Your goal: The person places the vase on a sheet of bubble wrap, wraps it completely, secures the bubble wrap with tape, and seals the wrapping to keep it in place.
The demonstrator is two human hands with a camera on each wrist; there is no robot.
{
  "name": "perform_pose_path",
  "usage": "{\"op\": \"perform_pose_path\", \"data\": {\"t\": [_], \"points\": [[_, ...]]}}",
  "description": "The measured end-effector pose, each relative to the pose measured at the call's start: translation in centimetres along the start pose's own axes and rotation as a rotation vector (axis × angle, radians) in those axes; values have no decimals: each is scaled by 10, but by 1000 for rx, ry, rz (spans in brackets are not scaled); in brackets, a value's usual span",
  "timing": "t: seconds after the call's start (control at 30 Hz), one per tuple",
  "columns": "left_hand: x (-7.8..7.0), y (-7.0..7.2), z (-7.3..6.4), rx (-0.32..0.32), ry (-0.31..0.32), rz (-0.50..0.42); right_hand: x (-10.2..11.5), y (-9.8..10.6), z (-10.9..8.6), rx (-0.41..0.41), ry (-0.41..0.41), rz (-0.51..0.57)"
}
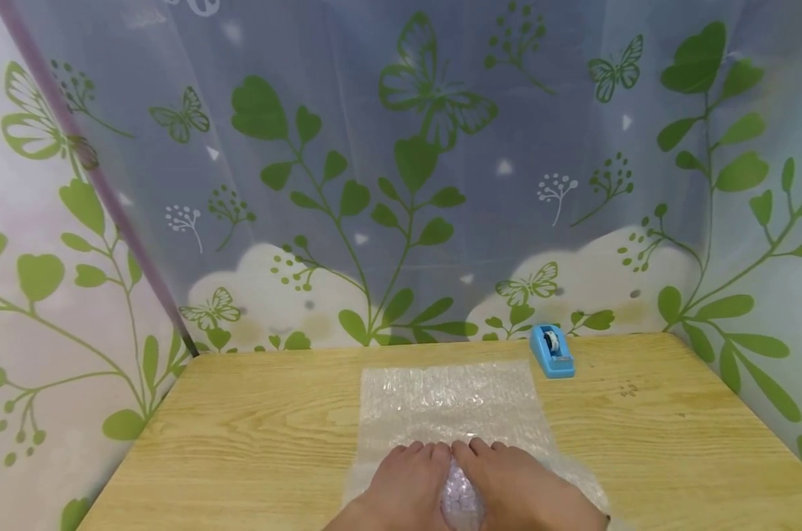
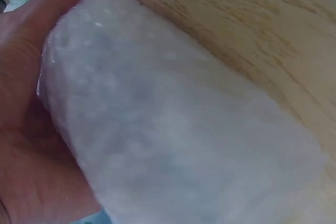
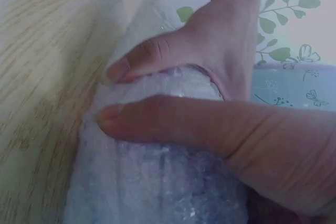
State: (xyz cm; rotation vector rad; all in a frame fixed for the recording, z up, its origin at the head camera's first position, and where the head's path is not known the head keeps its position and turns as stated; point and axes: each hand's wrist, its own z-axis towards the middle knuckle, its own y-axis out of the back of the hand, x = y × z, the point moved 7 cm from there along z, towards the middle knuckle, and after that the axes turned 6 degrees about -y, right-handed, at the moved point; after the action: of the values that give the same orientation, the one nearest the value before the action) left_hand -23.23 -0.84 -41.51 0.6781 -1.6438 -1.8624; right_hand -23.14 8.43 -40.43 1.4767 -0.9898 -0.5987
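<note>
My left hand (image 1: 410, 476) and right hand (image 1: 507, 479) grip a bundle (image 1: 462, 500) wrapped in clear bubble wrap, side by side near the front of the table. A pale purple tint shows through the layers; the object inside is hidden. In the left wrist view the bundle (image 2: 157, 108) looks thick and rounded, with the left hand (image 2: 37, 103) curved round one end. Seen from the right wrist, both thumbs lie across the top of the wrap (image 3: 157, 177). Beyond the hands, the unrolled bubble wrap sheet (image 1: 447, 398) lies flat on the table.
A blue tape dispenser (image 1: 552, 352) with a roll of tape stands at the table's back edge, just right of the sheet. The wood-grain table (image 1: 254, 428) is bordered by curtains (image 1: 334, 221) printed with green leaves and butterflies.
</note>
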Motion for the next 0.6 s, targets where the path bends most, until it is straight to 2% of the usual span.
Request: {"op": "perform_pose_path", "data": {"t": [0.2,0.43,0.6], "points": [[1,2,0,8,-7,-52,1,3,2,30,22,54],[8,-2,7,89,13,-187,-3,3,11,102,52,135],[12,-2,11,120,17,-208,-6,2,16,152,65,170]]}}
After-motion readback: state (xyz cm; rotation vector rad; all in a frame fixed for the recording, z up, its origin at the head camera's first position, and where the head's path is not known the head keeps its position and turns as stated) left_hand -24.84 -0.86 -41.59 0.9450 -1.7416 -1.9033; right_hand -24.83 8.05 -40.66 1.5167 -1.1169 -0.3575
